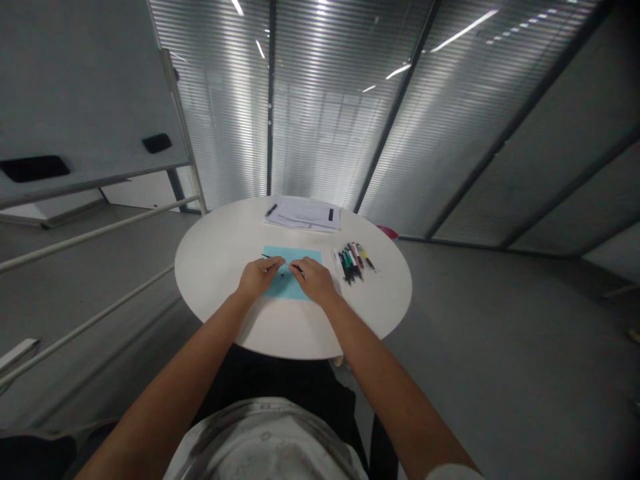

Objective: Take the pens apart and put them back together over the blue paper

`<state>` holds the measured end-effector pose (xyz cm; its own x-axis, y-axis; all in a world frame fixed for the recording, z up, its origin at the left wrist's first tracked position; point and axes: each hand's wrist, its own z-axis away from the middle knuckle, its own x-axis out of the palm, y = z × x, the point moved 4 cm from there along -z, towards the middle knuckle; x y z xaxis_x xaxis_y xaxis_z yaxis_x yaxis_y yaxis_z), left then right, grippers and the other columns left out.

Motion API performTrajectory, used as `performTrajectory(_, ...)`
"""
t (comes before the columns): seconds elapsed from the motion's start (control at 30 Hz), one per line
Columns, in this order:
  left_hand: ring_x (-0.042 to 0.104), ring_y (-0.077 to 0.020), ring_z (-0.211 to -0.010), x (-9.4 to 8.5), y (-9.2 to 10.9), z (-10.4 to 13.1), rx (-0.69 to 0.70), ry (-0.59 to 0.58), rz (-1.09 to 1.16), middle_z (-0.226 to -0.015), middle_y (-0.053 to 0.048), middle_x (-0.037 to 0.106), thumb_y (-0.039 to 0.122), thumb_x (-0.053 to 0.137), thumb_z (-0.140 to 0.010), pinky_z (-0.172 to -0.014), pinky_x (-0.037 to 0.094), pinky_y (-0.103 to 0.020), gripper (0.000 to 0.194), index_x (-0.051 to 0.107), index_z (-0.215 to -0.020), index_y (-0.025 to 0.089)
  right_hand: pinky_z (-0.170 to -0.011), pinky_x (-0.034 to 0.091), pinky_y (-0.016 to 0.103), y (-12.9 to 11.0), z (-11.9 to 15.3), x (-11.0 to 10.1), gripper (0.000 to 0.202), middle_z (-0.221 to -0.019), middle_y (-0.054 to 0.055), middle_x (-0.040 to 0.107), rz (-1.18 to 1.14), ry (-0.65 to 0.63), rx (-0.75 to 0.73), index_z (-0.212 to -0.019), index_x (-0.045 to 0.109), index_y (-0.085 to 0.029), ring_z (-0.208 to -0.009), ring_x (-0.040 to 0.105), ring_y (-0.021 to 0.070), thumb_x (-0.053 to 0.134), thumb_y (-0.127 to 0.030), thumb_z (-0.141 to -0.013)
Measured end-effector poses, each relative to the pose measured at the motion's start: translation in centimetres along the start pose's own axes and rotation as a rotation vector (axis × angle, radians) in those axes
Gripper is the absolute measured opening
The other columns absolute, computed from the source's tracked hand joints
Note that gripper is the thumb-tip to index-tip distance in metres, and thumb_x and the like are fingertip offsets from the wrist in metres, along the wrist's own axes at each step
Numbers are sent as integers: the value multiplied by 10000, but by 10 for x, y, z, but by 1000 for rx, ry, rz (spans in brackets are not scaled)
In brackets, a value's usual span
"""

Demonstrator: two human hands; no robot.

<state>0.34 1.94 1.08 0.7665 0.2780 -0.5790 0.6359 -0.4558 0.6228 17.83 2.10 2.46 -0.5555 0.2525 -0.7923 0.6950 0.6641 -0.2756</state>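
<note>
Head view: hands [257,275] hold slim dark rods [299,269].

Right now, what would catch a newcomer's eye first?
Probably the blue sheet on the round white table, with the left hand and right hand close together over it, each holding a slim dark piece. To its right lie pens; beyond it, stacked papers.
</note>
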Motion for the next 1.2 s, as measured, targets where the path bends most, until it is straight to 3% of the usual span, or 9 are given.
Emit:
performTrajectory(0.17, 651, -187, -876, 2, 16, 3, 139, -18, -167, -988, -51, 733, 346, 473, -951, -802, 522, -296, 368, 645, -1268, 274, -896, 454, 327, -2, -3, 2, 288, -1010, 81, 658, -78, 83, 11, -1086, 640, -215, -988, 589, 207, 417, -376, -999)
performTrajectory(0.33, 603, -195, -963, 5, 31, 6, 363, -25, -206, -1148, -84, 677, 236, 432, -947, -917, 487, -354, 533, 385, -1478, 225, -897, 469, 339, 8, -4, -10, 286, -1010, 86, 653, -230, 303, 96, -1082, 617, -202, -981, 600, 206, 409, -378, -997)
performTrajectory(0.43, 592, -209, -965, 6, 34, 7, 350, -13, -252, -1144, -112, 660, 192, 435, -914, -912, 472, -379, 498, 459, -1411, 179, -904, 472, 350, 17, -3, -19, 315, -1020, 95, 657, -281, 422, 146, -1087, 609, -193, -994, 604, 208, 394, -406, -997)
performTrajectory(0.57, 545, -275, -1103, 12, 35, 11, 348, -135, -414, -1248, -119, 628, 241, 480, -892, -925, 429, -435, 467, 548, -1353, 217, -900, 476, 354, 22, -1, -22, 339, -1030, 99, 663, -276, 466, 187, -1084, 605, -193, -990, 605, 209, 384, -435, -996)
performTrajectory(0.67, 511, -311, -1172, 17, 34, 12, 334, -244, -490, -1338, -85, 598, 313, 472, -908, -951, 395, -480, 442, 583, -1333, 266, -898, 473, 346, 20, -2, -20, 331, -1023, 96, 658, -221, 404, 159, -1063, 611, -195, -985, 599, 208, 386, -427, -995)
performTrajectory(0.8, 526, -301, -1163, 23, 30, 12, 282, -342, -518, -1299, -54, 639, 346, 413, -936, -959, 392, -474, 405, 656, -1249, 264, -909, 463, 332, 15, -3, -15, 298, -1019, 86, 647, -154, 302, 156, -1058, 612, -200, -991, 590, 201, 395, -393, -992)
performTrajectory(1.03, 560, -273, -1145, 23, 21, 8, 249, -348, -462, -1291, -57, 647, 297, 448, -902, -971, 434, -438, 409, 665, -1247, 262, -892, 449, 317, 14, 0, -3, 236, -1102, 97, 617, 113, -17, 235, -1106, 628, -195, -1023, 580, 208, 527, -316, -930)
performTrajectory(1.2, 618, -239, -1080, 24, 11, 4, 235, -312, -330, -1228, -62, 686, 224, 447, -875, -997, 455, -432, 380, 731, -1128, 241, -871, 433, 334, 17, 1, 5, 244, -1063, 113, 632, 221, -208, 225, -1049, 669, -189, -998, 579, 219, 481, -322, -967)
